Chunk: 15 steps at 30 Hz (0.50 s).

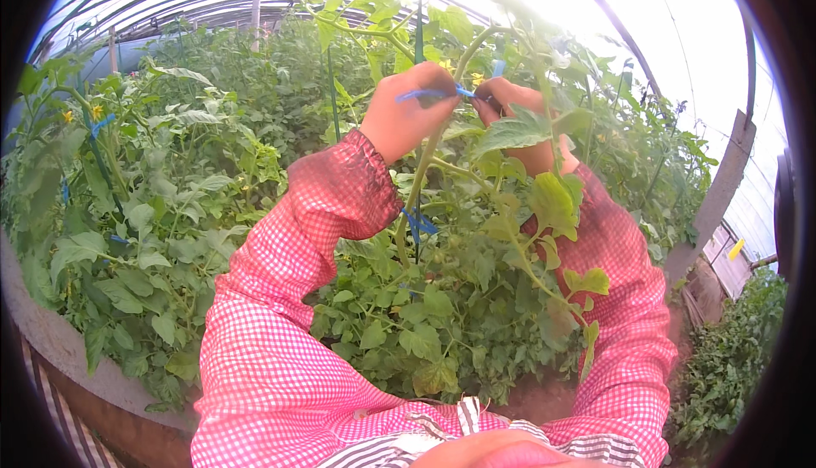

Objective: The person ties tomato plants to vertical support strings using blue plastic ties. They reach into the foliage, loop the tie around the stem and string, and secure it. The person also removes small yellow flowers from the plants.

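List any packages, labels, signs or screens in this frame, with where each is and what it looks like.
No packages, signs or screens show.
Yellow tag: at the right edge, past the plants, near the greenhouse wall; small, flat and tilted; whether it is a label cannot be told.
Blue tie: not a label; a thin strip stretched between the left hand and right hand at the plant stem.

Leaves cover most of the right hand, its fingertips unseen, while the left hand hides the blue tie's near end.
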{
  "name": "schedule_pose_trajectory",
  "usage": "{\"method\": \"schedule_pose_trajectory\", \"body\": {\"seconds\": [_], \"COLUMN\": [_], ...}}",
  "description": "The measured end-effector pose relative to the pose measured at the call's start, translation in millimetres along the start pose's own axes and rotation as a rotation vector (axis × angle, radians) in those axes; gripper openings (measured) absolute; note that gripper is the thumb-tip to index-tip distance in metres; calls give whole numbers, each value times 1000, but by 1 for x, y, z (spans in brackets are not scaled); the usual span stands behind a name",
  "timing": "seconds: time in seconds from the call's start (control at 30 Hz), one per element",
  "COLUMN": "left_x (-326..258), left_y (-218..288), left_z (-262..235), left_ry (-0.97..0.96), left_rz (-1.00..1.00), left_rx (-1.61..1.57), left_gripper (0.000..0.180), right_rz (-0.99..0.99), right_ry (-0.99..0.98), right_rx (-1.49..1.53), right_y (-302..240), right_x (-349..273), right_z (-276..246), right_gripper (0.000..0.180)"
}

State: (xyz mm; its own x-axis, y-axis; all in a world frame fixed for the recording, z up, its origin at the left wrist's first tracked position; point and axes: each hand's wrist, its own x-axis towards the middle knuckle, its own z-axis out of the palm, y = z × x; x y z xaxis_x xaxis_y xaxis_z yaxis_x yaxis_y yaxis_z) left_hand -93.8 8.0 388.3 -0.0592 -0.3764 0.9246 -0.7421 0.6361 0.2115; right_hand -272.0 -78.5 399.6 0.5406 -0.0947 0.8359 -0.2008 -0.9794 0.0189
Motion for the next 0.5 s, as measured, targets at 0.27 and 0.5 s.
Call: {"method": "schedule_pose_trajectory", "body": {"seconds": [0.27, 0.5], "left_x": [5, 2], "left_y": [-2, 3], "left_z": [3, 8], "left_ry": [47, 106], "left_rz": [-216, 28], "left_rx": [-215, 237], "left_gripper": [23, 26], "right_rz": [-91, -263], "right_ry": [-79, 189], "right_rx": [2, 177], "right_y": [-4, 0], "right_x": [-1, 20], "right_z": [-2, 9], "right_gripper": [19, 21]}}
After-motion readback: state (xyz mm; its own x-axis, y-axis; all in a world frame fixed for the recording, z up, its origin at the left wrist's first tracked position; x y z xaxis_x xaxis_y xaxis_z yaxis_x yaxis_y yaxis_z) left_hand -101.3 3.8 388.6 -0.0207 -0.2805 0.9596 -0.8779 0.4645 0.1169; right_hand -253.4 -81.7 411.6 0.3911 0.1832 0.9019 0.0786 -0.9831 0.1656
